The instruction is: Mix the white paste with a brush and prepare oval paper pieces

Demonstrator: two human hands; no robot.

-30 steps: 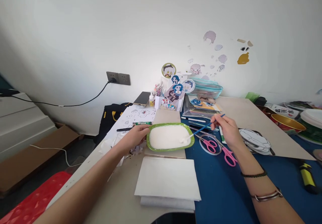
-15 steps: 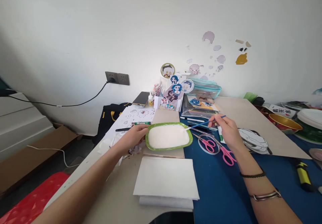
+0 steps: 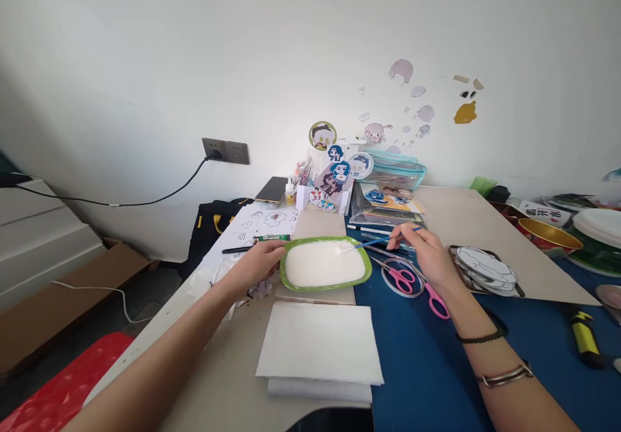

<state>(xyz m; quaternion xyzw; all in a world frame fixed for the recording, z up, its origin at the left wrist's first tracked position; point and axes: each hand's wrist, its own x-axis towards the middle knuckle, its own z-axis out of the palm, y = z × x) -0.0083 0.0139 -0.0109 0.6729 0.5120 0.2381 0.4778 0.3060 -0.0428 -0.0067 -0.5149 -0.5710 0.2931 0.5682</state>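
My left hand (image 3: 263, 261) grips the left end of a green-rimmed tray (image 3: 326, 285) whose inside is filled with something white and smooth. Between the fingers of my right hand (image 3: 427, 251) is a thin blue brush (image 3: 381, 241), slanting down to the left. Its pale tip touches the white surface near the tray's upper right part. The tray lies over a grey-beige board (image 3: 320, 224). Just in front of it are folded white sheets (image 3: 320, 343).
Pink-handled scissors (image 3: 402, 280) lie right of the tray. Cut-out drawings (image 3: 486, 269) rest beyond my right wrist. Crumpled white paper (image 3: 208, 280) is by my left forearm. Stickers and pouches (image 3: 395, 172) stand at the back; a yellow marker (image 3: 586, 338) lies far right.
My right hand has shifted left with the brush, so its tip is farther inside the tray. My left hand and the tray stay where they were.
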